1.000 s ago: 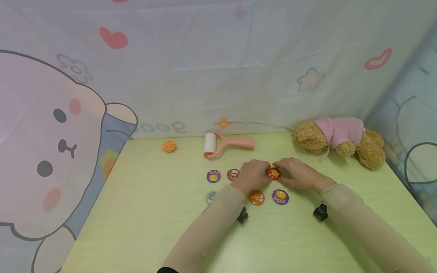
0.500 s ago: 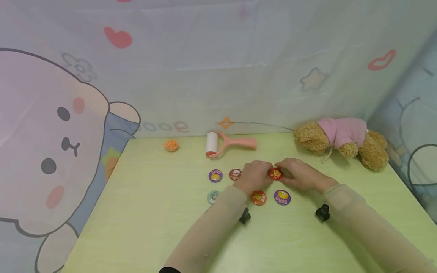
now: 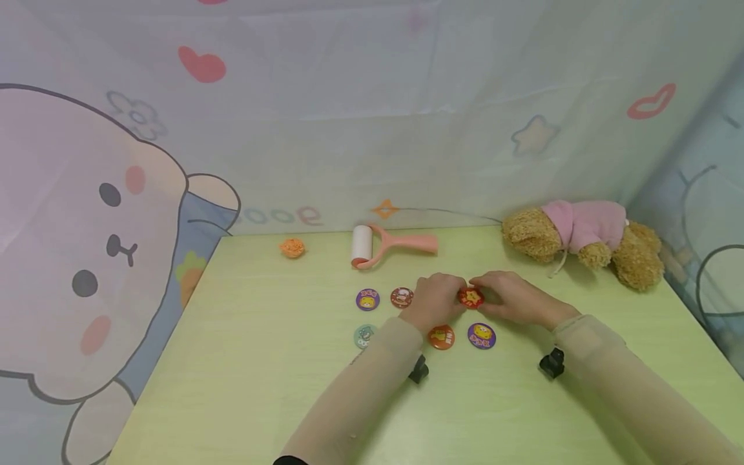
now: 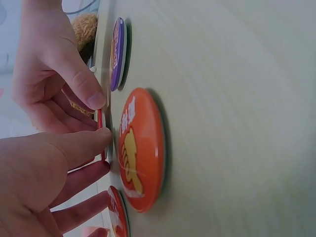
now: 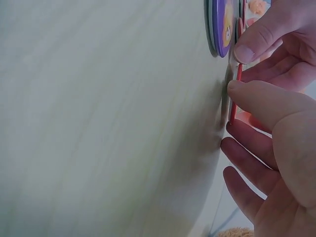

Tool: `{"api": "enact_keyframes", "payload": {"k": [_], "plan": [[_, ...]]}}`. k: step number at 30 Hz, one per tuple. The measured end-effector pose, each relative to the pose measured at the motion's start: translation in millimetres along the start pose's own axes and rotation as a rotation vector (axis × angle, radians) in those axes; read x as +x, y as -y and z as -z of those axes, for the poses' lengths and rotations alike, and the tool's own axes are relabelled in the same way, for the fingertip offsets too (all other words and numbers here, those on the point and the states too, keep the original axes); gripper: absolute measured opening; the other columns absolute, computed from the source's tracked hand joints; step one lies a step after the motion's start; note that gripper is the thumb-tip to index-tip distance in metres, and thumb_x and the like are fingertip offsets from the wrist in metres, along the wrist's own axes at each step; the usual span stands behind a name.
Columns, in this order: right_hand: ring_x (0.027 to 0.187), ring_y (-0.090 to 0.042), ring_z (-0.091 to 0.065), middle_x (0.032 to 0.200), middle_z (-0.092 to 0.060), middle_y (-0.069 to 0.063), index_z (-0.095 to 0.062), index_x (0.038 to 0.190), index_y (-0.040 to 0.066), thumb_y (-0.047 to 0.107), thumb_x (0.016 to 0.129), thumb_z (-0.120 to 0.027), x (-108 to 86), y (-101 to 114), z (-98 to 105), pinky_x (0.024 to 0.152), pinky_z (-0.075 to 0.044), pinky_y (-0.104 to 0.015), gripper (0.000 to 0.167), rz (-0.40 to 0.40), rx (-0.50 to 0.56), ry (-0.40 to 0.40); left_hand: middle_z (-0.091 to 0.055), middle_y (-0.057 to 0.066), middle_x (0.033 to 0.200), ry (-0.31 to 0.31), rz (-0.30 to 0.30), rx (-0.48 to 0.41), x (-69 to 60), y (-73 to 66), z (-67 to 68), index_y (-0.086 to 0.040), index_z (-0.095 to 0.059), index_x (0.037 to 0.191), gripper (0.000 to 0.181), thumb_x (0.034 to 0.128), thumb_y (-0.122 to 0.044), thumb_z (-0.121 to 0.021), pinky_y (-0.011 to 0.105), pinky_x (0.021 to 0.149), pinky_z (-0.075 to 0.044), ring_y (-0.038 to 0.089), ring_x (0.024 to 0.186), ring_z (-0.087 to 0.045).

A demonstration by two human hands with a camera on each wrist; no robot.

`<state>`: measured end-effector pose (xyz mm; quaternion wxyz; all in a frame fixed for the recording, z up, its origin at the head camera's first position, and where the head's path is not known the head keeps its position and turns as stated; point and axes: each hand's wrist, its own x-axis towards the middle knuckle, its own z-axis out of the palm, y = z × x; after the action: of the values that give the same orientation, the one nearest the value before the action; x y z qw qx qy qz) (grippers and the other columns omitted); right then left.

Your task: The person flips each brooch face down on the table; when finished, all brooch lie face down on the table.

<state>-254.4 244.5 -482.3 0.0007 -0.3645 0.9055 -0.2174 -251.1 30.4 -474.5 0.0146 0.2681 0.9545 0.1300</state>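
Observation:
Between the two hands is a round red badge with a yellow star. My left hand pinches its left edge between thumb and fingers, and my right hand pinches its right edge. Both wrist views show the badge edge-on as a thin red line, low over the table. In front of it lie an orange badge and a purple badge. Left of the hands are a brown badge, another purple badge and a pale green badge, partly behind the left sleeve.
A pink-handled roller with a white drum lies near the table's back edge. An orange crumpled ball sits left of it. At the back right lies a brown teddy bear in pink. A printed curtain hangs behind the table.
The whole head view has shifted slightly, moving everything a little to the right in the picture. Both hands stay on the red badge, with hardly any motion against the table.

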Motion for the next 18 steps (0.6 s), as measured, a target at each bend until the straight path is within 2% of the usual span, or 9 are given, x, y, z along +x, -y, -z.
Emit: {"api": "enact_keyframes", "payload": {"k": [8,13,18], "plan": [[0.106,-0.028,-0.073,0.119,-0.074,-0.014,-0.064,0.132,-0.008,0.009,0.089,-0.083,-1.3,-0.6,0.8,0.093,-0.059,-0.048,0.050,0.004,0.048,-0.040,-0.077,-0.007,0.109,-0.002,-0.004,-0.003,-2.6,-0.4,1.5,-0.021,-0.078,0.114,0.023,0.0961,-0.035,-0.078,0.042,0.087,-0.056,0.015,0.100,-0.069],[0.098,-0.023,-0.074,0.114,-0.074,-0.012,-0.070,0.122,-0.004,0.007,0.089,-0.083,-0.8,1.6,1.4,0.086,-0.062,-0.041,0.038,0.000,0.084,-0.049,-0.077,-0.005,0.110,0.000,-0.005,-0.001,-5.7,-0.7,4.3,-0.019,-0.078,0.116,0.024,0.0962,-0.033,-0.079,0.040,0.086,-0.057,0.015,0.099,-0.070],[0.098,-0.020,-0.072,0.110,-0.074,-0.006,-0.076,0.111,0.004,0.008,0.089,-0.084,0.1,2.4,1.1,0.082,-0.061,-0.037,0.024,0.019,0.060,-0.066,-0.077,-0.005,0.107,-0.006,-0.017,-0.012,-7.3,0.1,5.3,-0.019,-0.078,0.116,0.023,0.0976,-0.032,-0.077,0.036,0.081,-0.056,0.015,0.096,-0.069]]}}
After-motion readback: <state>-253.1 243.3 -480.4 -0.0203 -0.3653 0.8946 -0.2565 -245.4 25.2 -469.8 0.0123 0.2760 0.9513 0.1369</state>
